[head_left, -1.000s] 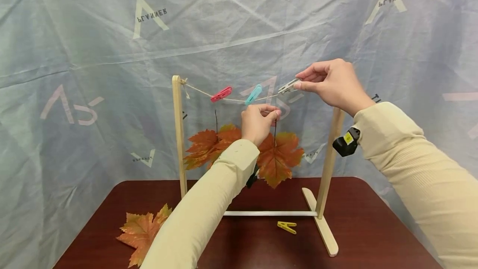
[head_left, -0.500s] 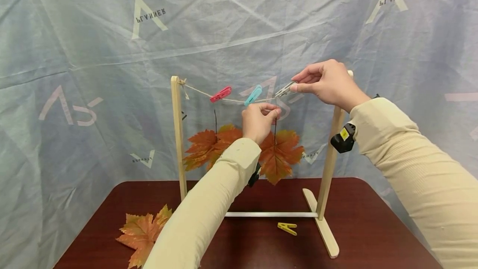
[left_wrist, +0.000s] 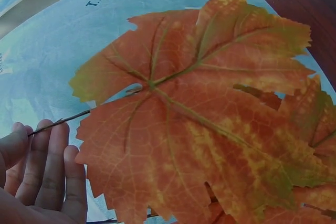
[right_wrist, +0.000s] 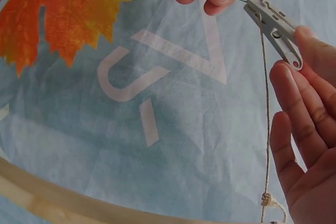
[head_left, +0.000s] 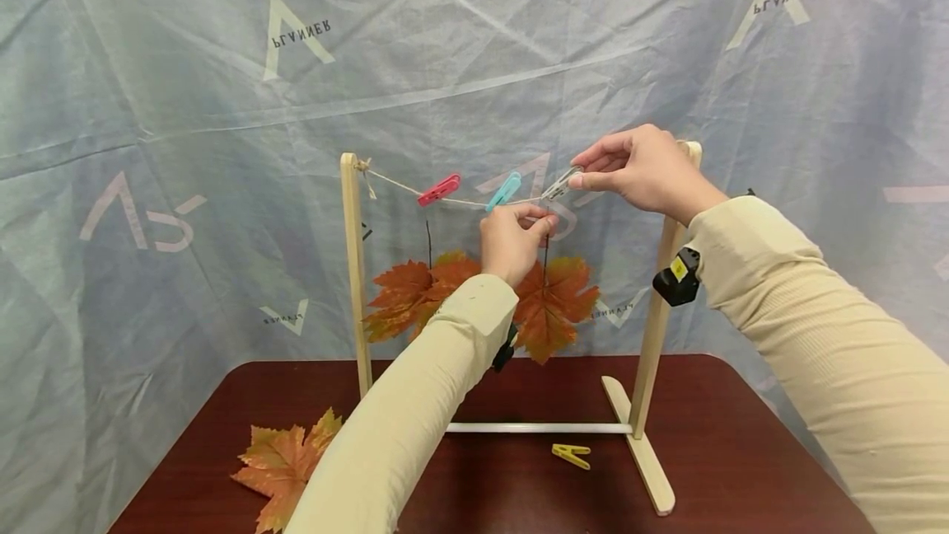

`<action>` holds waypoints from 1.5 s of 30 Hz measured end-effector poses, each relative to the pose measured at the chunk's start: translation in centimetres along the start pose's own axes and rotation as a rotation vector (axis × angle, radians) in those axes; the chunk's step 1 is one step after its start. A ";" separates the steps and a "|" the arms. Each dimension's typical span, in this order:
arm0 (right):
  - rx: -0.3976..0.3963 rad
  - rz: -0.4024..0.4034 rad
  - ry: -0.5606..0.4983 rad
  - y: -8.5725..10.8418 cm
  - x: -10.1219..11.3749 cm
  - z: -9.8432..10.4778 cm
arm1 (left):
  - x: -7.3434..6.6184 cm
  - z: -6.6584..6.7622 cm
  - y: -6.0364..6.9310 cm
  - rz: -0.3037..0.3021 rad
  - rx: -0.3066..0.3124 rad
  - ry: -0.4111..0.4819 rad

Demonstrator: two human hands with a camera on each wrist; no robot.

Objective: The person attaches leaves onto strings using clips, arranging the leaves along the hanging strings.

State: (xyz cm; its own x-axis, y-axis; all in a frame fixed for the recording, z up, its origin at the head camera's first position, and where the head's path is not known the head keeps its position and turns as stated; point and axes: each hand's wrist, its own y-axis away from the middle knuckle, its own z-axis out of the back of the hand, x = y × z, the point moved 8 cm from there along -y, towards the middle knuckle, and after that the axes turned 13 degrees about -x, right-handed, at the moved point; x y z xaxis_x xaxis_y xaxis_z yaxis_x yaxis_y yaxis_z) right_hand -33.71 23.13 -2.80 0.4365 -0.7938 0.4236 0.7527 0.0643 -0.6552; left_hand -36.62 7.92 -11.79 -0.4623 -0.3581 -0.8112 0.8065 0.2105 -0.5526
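Note:
My left hand (head_left: 511,241) pinches the dark stem of an orange leaf (head_left: 552,311) just below the string (head_left: 400,182). In the left wrist view the leaf (left_wrist: 184,108) spreads out beyond the fingers. Thumb and fingers of my right hand (head_left: 645,171) pinch a grey clothespin (head_left: 559,185) at its upper end. The right wrist view shows the jaws of this clothespin (right_wrist: 275,27) at the string and the stem's tip. Pink (head_left: 440,189) and light blue (head_left: 504,190) clothespins sit on the string to the left.
Other orange leaves (head_left: 404,291) hang at the left of the wooden frame (head_left: 352,270). One more leaf (head_left: 278,464) lies on the dark red table (head_left: 504,493), partly behind the left sleeve. A yellow clothespin (head_left: 571,456) lies near the frame's right foot (head_left: 648,472).
My right hand and the grey clothespin have moved left and slightly down along the string, towards the left fingers. The left hand has barely moved and still pinches the stem.

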 end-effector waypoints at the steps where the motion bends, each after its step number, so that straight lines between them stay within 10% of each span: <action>1: 0.007 0.000 0.002 0.1 0.0 -0.1 | 0.0 0.0 0.0 -0.004 0.000 -0.003; 13: 0.059 -0.012 -0.010 0.9 -0.2 -0.7 | -0.2 1.2 1.0 -0.066 0.076 -0.054; 28: -0.106 0.007 -0.034 4.1 0.0 -0.1 | 0.8 7.2 2.3 -0.189 0.080 -0.068; 45: -0.267 -0.015 -0.078 9.7 -3.5 -0.9 | 6.0 13.5 5.7 -0.174 0.132 -0.089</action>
State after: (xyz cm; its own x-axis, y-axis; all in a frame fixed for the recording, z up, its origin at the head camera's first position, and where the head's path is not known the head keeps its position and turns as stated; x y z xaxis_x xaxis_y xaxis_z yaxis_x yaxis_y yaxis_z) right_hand -28.37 25.93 -11.20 0.4708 -0.7436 0.4747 0.6074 -0.1171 -0.7857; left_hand -29.84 -5.30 -17.17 -0.5692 -0.4585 -0.6825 0.7611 0.0201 -0.6483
